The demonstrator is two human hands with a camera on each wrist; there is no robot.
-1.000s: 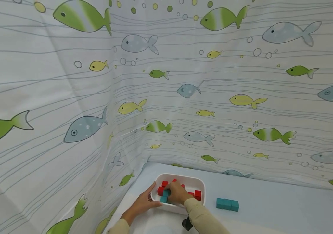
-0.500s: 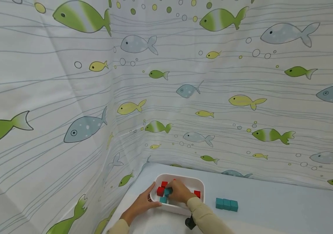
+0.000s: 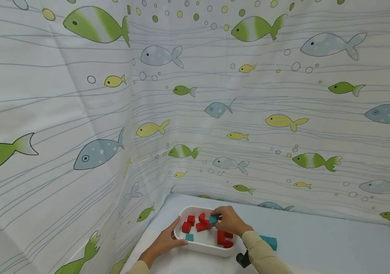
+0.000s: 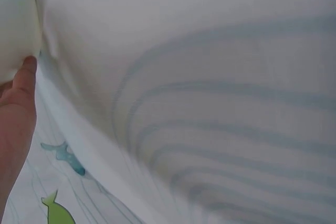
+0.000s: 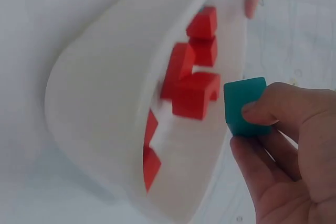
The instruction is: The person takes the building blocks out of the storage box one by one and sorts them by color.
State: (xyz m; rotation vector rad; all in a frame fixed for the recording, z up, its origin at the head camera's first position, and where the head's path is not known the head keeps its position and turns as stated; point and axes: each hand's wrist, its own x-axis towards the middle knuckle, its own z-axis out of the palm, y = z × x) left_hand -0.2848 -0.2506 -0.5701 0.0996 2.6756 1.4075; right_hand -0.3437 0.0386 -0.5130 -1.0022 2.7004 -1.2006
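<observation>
My right hand pinches a teal cube between thumb and fingers, raised over the right half of a white tub. My left hand steadies the tub's left end with spread, fairly straight fingers, thumb along the front wall. Inside the tub, a second teal cube lies near the front left corner. Several red blocks are scattered around it, one with an arch-shaped notch in the right wrist view. The left wrist view shows mostly curtain, with a finger against the tub's pale wall.
To the right of the tub, more teal cubes stand in a row on the white table, partly hidden by the right sleeve. A fish-patterned curtain encloses the back and left sides. A black device sits at the right wrist.
The right hand has lifted its teal cube from the tub's left side and carried it rightward. Red blocks it covered now show. The left hand stays at the tub.
</observation>
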